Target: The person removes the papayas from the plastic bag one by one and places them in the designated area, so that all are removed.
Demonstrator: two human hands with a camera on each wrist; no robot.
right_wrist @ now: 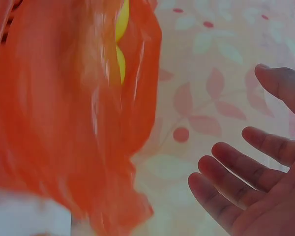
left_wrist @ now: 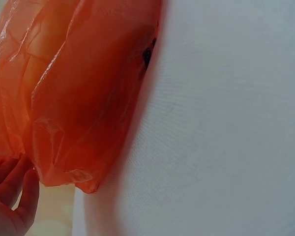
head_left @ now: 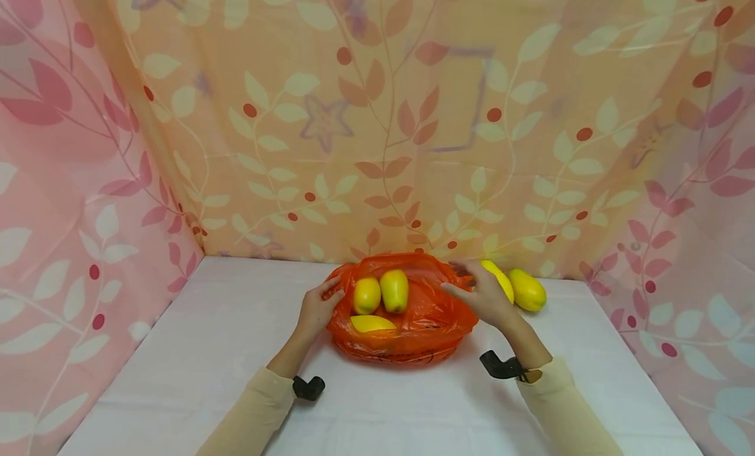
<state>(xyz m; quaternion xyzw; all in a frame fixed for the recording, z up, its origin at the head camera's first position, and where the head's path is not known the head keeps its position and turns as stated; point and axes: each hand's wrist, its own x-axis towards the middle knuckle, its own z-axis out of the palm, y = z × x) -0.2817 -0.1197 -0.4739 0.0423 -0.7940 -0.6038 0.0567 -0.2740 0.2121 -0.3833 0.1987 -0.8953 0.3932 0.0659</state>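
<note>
An orange-red plastic bag (head_left: 407, 348) sits on the table with its mouth spread wide. Two rounded yellow fruits, a left one (head_left: 367, 296) and a longer right one (head_left: 394, 291), lie in it behind a third yellow piece (head_left: 373, 323). My left hand (head_left: 318, 306) is at the bag's left rim; in the left wrist view its fingers (left_wrist: 30, 194) are at the plastic with a gap beside the thumb. My right hand (head_left: 488, 297) stands at the bag's right side, and in the right wrist view its spread fingers (right_wrist: 236, 169) are apart from the plastic, holding nothing.
Behind my right hand lie a bumpy yellow fruit (head_left: 498, 280), partly hidden, and a smooth yellow fruit (head_left: 528, 290). A white cloth covers the table (head_left: 389, 410). Patterned curtains (head_left: 377, 115) enclose the back and both sides.
</note>
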